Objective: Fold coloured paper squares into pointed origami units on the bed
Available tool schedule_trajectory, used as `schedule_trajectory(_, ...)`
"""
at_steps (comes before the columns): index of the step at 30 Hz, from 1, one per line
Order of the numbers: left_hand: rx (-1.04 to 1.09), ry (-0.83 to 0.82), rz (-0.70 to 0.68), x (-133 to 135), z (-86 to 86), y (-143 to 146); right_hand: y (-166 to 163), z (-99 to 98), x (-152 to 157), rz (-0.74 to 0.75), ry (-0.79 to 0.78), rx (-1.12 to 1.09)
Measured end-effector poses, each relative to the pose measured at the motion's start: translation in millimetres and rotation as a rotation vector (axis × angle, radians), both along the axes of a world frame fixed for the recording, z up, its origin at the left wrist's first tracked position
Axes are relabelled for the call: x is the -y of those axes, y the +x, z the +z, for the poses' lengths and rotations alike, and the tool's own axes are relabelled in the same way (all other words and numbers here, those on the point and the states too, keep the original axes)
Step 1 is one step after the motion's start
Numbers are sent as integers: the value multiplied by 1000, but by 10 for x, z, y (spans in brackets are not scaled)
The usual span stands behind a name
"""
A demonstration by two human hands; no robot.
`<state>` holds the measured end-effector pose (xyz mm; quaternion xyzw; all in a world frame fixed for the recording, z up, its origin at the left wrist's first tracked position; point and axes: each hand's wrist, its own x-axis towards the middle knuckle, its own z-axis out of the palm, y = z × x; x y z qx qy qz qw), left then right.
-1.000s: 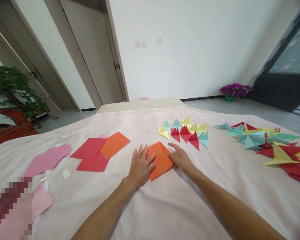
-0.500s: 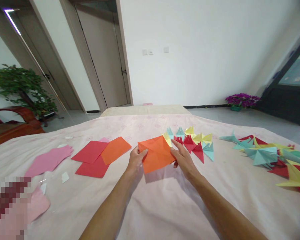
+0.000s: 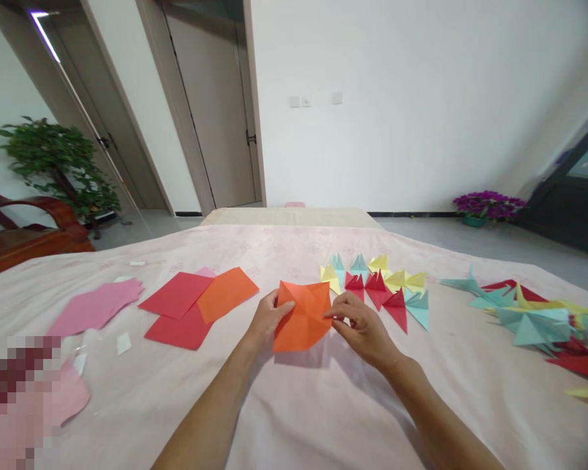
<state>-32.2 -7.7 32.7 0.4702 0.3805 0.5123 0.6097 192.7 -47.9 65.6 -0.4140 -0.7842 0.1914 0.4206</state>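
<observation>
A creased square of orange origami paper is held up just above the cloth, tilted toward me. My left hand pinches its left edge, the thumb lying on the front face. At the right edge, my right hand grips the paper between thumb and fingertips. Beyond my right hand stand several small folded paper cranes in red, yellow and light blue. Left of my left hand lie flat orange sheets and red sheets, partly overlapping.
Pink sheets and white paper scraps lie on the left of the pale pink tablecloth. A heap of larger folded paper cranes covers the right side. A wooden chair stands beyond the table's left edge.
The orange paper has turned slightly and come a little lower. My right hand has shifted its hold, its fingers now curled into a pinch at the right edge. The view has swung slightly left.
</observation>
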Motion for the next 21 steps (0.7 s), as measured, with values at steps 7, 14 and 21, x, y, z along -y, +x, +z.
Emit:
schedule_trajectory(7,-121,41,-46,42,75,72,-9,60,40,-53,42,64)
schedule_trajectory(14,-176,19,-106,133,249,103,-92,92,88,-222,-27,212)
schedule_trajectory(21,-239,79,-189,173,271,139,-145,143,85,-289,-76,183)
